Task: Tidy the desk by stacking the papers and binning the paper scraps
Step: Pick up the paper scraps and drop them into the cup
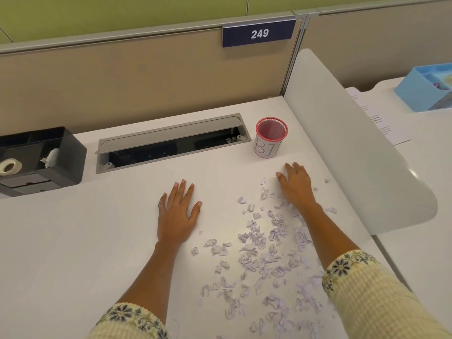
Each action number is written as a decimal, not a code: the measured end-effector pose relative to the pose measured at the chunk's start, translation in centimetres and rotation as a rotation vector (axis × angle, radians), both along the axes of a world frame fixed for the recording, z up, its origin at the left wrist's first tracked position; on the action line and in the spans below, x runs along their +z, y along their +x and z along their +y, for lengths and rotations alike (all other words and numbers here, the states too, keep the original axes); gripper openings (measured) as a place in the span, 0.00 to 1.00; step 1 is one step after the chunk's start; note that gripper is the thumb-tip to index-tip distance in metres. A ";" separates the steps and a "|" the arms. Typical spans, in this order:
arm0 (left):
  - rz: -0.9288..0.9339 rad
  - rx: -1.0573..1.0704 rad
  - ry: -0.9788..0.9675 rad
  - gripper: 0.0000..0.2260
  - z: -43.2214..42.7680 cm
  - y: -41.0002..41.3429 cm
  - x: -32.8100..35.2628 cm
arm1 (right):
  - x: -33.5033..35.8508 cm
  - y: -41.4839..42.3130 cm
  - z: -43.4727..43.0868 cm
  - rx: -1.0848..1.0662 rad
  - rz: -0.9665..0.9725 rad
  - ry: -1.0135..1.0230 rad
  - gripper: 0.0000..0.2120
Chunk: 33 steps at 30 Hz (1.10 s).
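Neither grip holds anything: the left grip (177, 211) lies flat with fingers straight on the desk (73, 241), and the right grip (296, 182) rests relaxed at the far edge of the paper scraps (264, 253) strewn near and right. Binning looks barely begun. The pink bin (271, 139) stands just beyond, its contents unclear. Printed papers (391, 133), far right, lie partly hidden behind a white divider (342, 143).

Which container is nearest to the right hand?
The pink mesh cup with a white label, just beyond the right hand; the black plastic organiser and blue box sit farther.
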<state>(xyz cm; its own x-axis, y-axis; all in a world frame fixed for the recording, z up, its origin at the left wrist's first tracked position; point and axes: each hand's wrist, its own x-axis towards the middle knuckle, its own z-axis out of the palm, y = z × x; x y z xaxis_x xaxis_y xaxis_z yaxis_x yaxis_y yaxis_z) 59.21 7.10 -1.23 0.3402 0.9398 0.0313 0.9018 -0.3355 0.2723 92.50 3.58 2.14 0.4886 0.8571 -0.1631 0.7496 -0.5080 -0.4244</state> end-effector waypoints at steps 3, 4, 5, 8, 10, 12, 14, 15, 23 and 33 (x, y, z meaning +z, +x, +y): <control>-0.012 0.000 0.002 0.28 0.0 0.0 0.1 | -0.4 -2.6 -0.4 0.011 0.007 -0.017 0.31; -0.013 -0.001 0.002 0.28 0.0 0.0 0.1 | -0.5 -3.3 -0.5 0.024 0.010 -0.019 0.33; -0.011 -0.001 0.002 0.28 0.0 0.0 0.1 | -0.5 -4.0 -0.6 0.038 0.014 -0.018 0.35; -0.002 -0.001 0.004 0.28 0.1 0.0 0.1 | -0.7 -6.1 -0.9 0.091 0.021 -0.020 0.38; -0.004 -0.002 0.008 0.28 0.1 0.0 0.0 | -0.7 -7.4 -1.2 0.122 0.026 -0.029 0.40; -0.007 -0.002 0.012 0.27 0.1 0.0 -0.1 | -0.8 -8.4 -1.4 0.152 0.026 -0.041 0.41; -0.008 -0.003 0.014 0.27 0.2 0.0 -0.2 | -0.9 -9.3 -1.5 0.189 0.014 -0.047 0.39; -0.011 -0.004 0.014 0.27 0.2 0.0 -0.3 | -1.0 -9.7 -1.6 0.207 0.006 -0.043 0.37; -0.018 -0.001 0.020 0.26 0.0 -0.2 -0.4 | -0.9 -11.4 -2.3 0.360 -0.166 -0.024 0.17; -0.041 0.009 0.019 0.27 -0.2 0.0 -0.1 | 0.6 -9.9 -2.5 0.520 -0.349 -0.023 0.21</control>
<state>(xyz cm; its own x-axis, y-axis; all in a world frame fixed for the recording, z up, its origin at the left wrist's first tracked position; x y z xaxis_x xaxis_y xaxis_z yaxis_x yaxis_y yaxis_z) 59.20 6.90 -1.28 0.3294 0.9421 0.0624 0.8933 -0.3324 0.3027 82.64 1.10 2.76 0.0360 0.9952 -0.0906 0.9936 -0.0454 -0.1034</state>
